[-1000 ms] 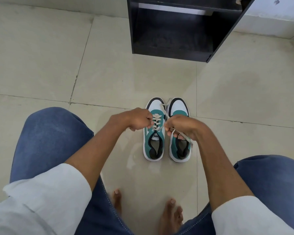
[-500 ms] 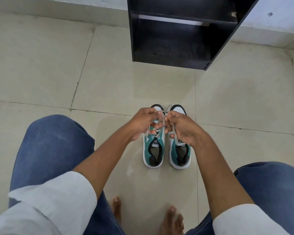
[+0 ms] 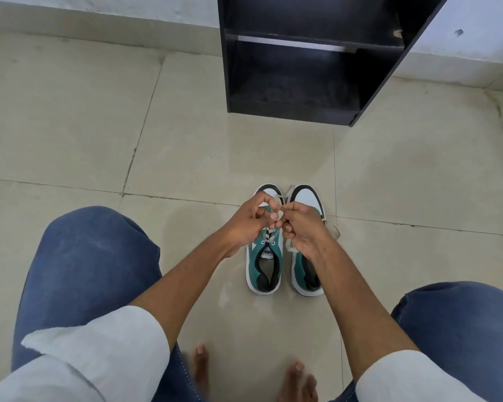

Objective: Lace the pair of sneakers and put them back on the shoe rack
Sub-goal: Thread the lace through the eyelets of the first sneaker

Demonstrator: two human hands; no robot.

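Two teal, white and black sneakers stand side by side on the tiled floor, toes pointing away from me. The left sneaker (image 3: pixel 264 266) has cream laces crossed through its eyelets. My left hand (image 3: pixel 251 220) and my right hand (image 3: pixel 304 226) meet above its front, each pinching an end of that cream lace (image 3: pixel 277 211). The right sneaker (image 3: pixel 308 272) is partly hidden under my right hand, and a loose lace (image 3: pixel 333 230) trails off its right side.
A black open shoe rack (image 3: pixel 294 108) stands against the wall straight ahead, its lower shelf bare. My denim-covered knees (image 3: pixel 90 256) frame the shoes on both sides, and my bare feet (image 3: pixel 298 381) rest on the tiles below them.
Both hands have moved forward from the middle of the left sneaker to above its toe, drawing the lace ends together. The view has tilted up, showing more of the rack.
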